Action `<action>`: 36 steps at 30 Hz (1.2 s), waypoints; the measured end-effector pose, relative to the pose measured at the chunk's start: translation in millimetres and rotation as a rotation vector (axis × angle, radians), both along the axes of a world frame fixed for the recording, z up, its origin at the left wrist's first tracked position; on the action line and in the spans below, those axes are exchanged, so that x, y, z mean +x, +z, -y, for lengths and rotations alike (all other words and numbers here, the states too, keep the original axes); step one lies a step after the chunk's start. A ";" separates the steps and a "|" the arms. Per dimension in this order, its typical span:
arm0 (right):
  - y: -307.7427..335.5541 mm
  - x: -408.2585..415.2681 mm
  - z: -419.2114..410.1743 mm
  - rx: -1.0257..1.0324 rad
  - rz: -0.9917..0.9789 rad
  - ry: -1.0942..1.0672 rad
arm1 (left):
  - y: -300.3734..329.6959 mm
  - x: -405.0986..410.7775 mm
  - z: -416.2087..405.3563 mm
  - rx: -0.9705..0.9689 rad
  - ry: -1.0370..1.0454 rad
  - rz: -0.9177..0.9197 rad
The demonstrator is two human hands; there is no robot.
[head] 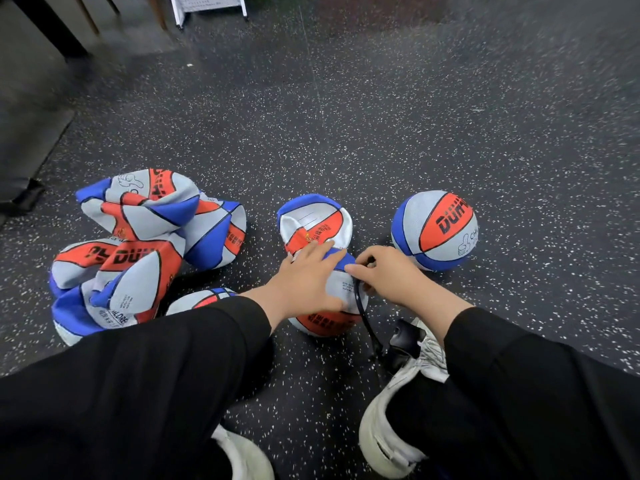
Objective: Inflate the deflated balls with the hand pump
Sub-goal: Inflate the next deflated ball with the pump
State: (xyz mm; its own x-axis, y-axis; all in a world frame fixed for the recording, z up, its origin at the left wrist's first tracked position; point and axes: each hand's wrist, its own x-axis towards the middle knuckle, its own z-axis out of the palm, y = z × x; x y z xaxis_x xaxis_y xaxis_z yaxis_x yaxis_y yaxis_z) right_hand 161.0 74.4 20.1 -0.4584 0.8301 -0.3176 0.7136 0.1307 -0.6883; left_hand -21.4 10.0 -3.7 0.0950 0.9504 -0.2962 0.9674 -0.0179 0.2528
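Observation:
A red, white and blue ball (332,317) sits on the floor in front of me. My left hand (308,282) rests flat on its top with straight fingers. My right hand (384,271) pinches the end of the pump's black hose (363,313) against the ball's upper right side. The hose runs down to the pump's black base (401,344), which lies by my right shoe. Behind this ball lies a half-collapsed ball (313,221). A fully round ball (434,230) stands to the right. Several crumpled flat balls (145,237) are piled at the left.
The floor is dark speckled rubber (381,116). My white shoes (391,427) are planted at the bottom, the right one beside the pump. A white rack's legs (207,8) and dark furniture legs (52,29) stand far back at the top left.

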 end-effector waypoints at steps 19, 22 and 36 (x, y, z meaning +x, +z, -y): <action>16.7 8.2 -9.8 -0.068 -0.130 -0.133 | 4.4 6.6 -2.2 -0.024 0.020 -0.005; 12.9 4.0 -9.7 -0.069 -0.050 -0.085 | 4.8 5.1 -2.1 -0.010 0.015 -0.003; -4.6 -10.5 -11.6 -0.017 0.161 0.138 | 4.4 -0.1 2.0 -0.008 -0.001 0.006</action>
State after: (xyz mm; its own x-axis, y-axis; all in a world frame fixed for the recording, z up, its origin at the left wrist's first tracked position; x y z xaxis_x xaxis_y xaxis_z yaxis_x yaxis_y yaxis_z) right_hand 150.5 86.0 15.4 -0.5094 0.7569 -0.4094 0.7908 0.2242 -0.5695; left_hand -21.5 8.0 0.7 0.0974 0.9478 -0.3035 0.9658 -0.0164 0.2589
